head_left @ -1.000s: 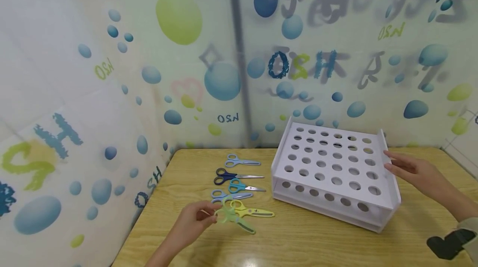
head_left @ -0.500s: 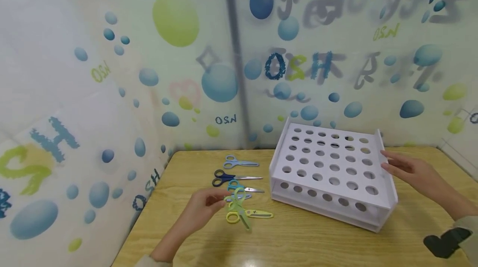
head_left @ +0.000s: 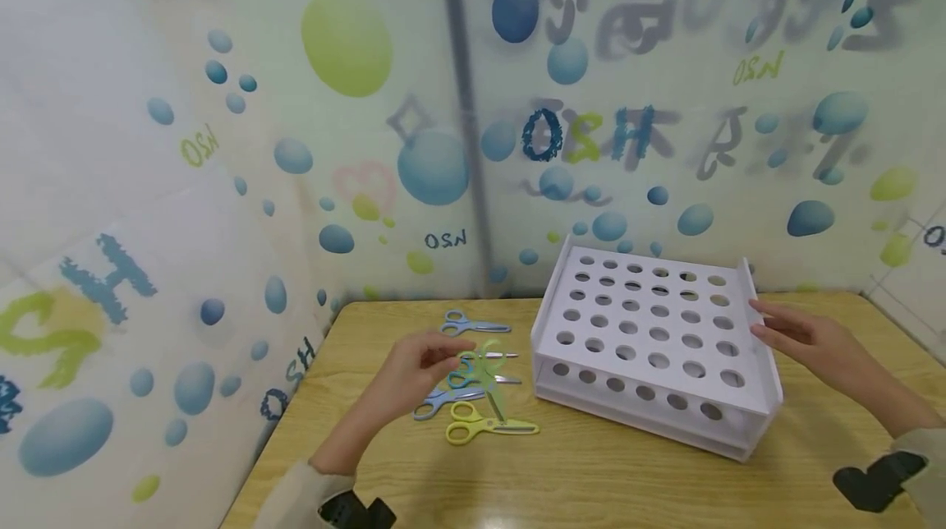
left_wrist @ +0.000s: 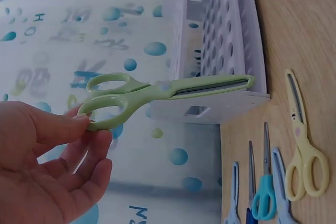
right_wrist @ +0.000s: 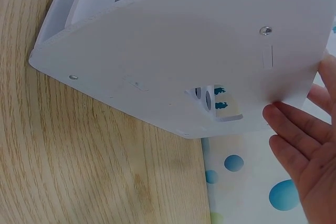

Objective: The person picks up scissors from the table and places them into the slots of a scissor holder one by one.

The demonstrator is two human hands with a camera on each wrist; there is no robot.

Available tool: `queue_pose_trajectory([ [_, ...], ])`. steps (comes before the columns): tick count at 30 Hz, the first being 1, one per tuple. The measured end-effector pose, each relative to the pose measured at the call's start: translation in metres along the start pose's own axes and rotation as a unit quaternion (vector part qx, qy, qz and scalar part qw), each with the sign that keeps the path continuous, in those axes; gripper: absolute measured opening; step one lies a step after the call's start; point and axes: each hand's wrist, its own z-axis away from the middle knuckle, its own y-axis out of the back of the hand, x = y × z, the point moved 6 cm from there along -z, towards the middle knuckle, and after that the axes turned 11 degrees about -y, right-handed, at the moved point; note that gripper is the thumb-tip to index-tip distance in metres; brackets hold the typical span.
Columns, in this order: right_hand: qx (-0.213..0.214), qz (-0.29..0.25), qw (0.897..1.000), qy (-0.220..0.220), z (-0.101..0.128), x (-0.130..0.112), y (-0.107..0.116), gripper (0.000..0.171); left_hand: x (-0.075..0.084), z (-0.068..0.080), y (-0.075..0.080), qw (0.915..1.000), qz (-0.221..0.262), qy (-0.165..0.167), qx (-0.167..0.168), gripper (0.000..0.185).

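My left hand (head_left: 414, 369) pinches light green scissors (left_wrist: 210, 85) by one handle loop, between thumb and fingers. They hang above the table, blades pointing down and slightly right in the head view. Underneath lie yellow scissors (head_left: 510, 428), teal scissors (left_wrist: 266, 187) and light blue scissors (head_left: 436, 403); the dark blue pair is mostly hidden behind my left hand in the head view. My right hand (head_left: 828, 352) touches the right side panel of a white rack (right_wrist: 173, 56), its fingers nearly straight against the panel.
Another light blue pair of scissors (head_left: 484, 327) lies farther back on the wooden table (head_left: 591, 480). The rack's sloped top has rows of round holes. A patterned curtain (head_left: 355, 266) hangs behind the table and along its left side.
My left hand has lifted the light green scissors up and to the right, away from the yellow pair, and the blades have swung downward. My right hand stays at the rack's side.
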Motion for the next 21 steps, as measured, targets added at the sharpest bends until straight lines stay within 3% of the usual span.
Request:
queue_pose_trajectory([
  [11, -0.007, -0.005, 1.000, -0.007, 0.002, -0.003, -0.002, 0.056, 0.017, -0.044, 0.004, 0.9992, -0.012, -0.039, -0.002, 0.023],
  [21, -0.018, -0.006, 1.000, -0.016, 0.003, -0.004, -0.002, 0.057, 0.028, -0.080, 0.003, 0.9995, -0.014, -0.027, 0.005, 0.024],
])
